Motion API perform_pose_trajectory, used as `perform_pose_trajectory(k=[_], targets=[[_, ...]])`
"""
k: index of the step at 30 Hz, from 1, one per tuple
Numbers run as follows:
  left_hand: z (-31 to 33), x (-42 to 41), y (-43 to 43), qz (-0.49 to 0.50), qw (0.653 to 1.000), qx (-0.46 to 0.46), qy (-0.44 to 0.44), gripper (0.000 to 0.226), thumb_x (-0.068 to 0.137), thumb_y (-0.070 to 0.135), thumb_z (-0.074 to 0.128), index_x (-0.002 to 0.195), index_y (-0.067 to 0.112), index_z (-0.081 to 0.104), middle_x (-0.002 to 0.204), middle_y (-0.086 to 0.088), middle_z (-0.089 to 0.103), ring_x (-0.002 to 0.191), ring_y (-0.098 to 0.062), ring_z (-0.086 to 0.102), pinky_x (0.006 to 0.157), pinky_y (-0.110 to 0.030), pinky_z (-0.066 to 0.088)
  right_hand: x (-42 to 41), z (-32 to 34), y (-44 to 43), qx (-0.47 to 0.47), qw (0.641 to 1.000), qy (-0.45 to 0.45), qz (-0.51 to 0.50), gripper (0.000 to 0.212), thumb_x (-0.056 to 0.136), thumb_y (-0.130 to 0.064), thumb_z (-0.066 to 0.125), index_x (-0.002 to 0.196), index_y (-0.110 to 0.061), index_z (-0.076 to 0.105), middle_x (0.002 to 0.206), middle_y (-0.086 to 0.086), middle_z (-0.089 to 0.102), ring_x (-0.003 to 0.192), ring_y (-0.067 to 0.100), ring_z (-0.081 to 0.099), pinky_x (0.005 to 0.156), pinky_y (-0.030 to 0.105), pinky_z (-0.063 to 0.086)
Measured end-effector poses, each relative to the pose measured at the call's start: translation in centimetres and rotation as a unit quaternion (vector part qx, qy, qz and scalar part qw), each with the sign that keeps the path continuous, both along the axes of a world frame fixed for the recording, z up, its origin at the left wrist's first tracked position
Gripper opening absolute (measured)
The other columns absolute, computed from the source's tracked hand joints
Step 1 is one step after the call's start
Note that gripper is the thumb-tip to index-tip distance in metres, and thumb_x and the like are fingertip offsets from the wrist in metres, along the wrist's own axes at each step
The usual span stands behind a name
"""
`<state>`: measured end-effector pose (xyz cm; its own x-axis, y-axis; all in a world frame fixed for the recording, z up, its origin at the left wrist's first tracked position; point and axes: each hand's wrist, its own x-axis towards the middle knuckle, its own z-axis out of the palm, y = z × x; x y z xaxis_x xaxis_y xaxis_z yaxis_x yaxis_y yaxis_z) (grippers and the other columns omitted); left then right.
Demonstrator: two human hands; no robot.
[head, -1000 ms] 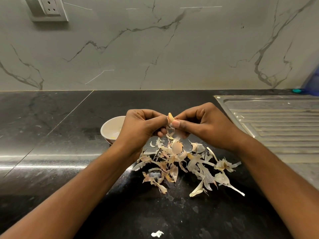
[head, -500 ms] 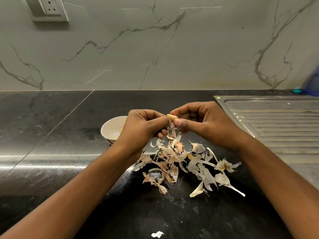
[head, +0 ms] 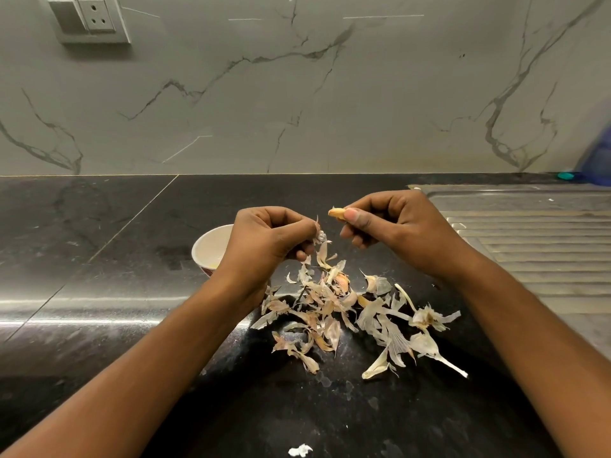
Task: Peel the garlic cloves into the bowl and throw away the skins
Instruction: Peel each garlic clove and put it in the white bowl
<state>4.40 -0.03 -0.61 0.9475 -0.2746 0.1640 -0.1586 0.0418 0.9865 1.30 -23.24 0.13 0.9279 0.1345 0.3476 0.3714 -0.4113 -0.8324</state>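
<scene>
Black stone tabletop (head: 99, 259) runs below a marbled wall, with a pile of garlic skins (head: 344, 312) near its front edge. Above the pile, the right hand (head: 393, 226) pinches a garlic clove (head: 336, 213), while the left hand (head: 267, 239) pinches a strip of skin (head: 319, 238) just beside it. A white bowl (head: 208, 247) sits behind the left hand.

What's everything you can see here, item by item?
garlic clove: one, pale yellow, held up, centre
skin strip: one, whitish, hanging left of clove
skin pile: many pieces, cream-pink, counter centre
bowl: one, white, left of pile
white scrap: one, white, bottom edge
counter: one, black, foreground
drainboard: one, steel, right
wall: one, grey veined marble, background
switch plate: one, grey, top left
blue object: one, blurred, far right
left hand: one, bare, fingers pinch skin strip
right hand: one, bare, pinches garlic clove
</scene>
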Motion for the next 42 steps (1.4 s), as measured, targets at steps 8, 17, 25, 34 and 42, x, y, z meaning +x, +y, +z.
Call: perform_pose_trajectory(k=[8, 17, 25, 34, 42], targets=[[-0.1, -0.3, 0.0, -0.015, 1.000, 0.023, -0.013, 0.011, 0.087, -0.006, 0.077, 0.096, 0.000, 0.079, 0.089, -0.019, 0.078, 0.076, -0.024, 0.073, 0.070, -0.027, 0.062, -0.2, -0.1, 0.4, 0.007, 1.000, 0.017, 0.005, 0.018, 0.099, -0.019, 0.073, 0.113, -0.009, 0.080, 0.091, 0.005, 0.081, 0.082, 0.018, 0.077, 0.075, 0.027, 0.064], [0.3, -0.4, -0.2, -0.078, 0.990, -0.052, 0.101, 0.008, 0.089, -0.001, 0.075, 0.094, -0.003, 0.081, 0.094, -0.025, 0.076, 0.073, -0.023, 0.070, 0.067, -0.025, 0.062, -0.2, -0.2, 0.6, 0.027, 0.999, 0.016, 0.023, 0.021, 0.096, -0.011, 0.076, 0.116, -0.008, 0.079, 0.097, 0.004, 0.083, 0.086, 0.020, 0.080, 0.076, 0.026, 0.064], [-0.1, -0.3, -0.3, -0.058, 0.994, -0.045, 0.087, 0.010, 0.089, 0.003, 0.077, 0.096, -0.004, 0.079, 0.097, -0.031, 0.075, 0.071, -0.023, 0.068, 0.068, -0.026, 0.062, -0.3, -0.1, 0.5, 0.032, 0.999, 0.020, 0.037, 0.022, 0.094, -0.010, 0.077, 0.115, -0.005, 0.080, 0.097, 0.007, 0.083, 0.088, 0.024, 0.081, 0.076, 0.029, 0.066], [-0.6, -0.5, -0.6, -0.043, 0.996, -0.042, 0.071, 0.008, 0.091, -0.002, 0.073, 0.087, -0.002, 0.080, 0.087, -0.027, 0.072, 0.067, -0.022, 0.063, 0.064, -0.026, 0.058, -0.4, -0.5, 0.6, 0.016, 0.998, 0.027, 0.051, 0.021, 0.095, -0.006, 0.076, 0.116, -0.002, 0.079, 0.096, 0.008, 0.083, 0.084, 0.025, 0.080, 0.074, 0.030, 0.065], [-0.6, -0.5, -0.8, -0.022, 0.998, -0.035, 0.045, 0.014, 0.094, 0.000, 0.070, 0.084, 0.003, 0.079, 0.077, -0.015, 0.071, 0.065, -0.016, 0.061, 0.061, -0.025, 0.054, -0.2, -0.5, 1.2, 0.045, 0.994, 0.069, 0.066, 0.017, 0.105, -0.009, 0.063, 0.114, -0.002, 0.076, 0.095, 0.016, 0.080, 0.084, 0.028, 0.078, 0.077, 0.033, 0.066]])
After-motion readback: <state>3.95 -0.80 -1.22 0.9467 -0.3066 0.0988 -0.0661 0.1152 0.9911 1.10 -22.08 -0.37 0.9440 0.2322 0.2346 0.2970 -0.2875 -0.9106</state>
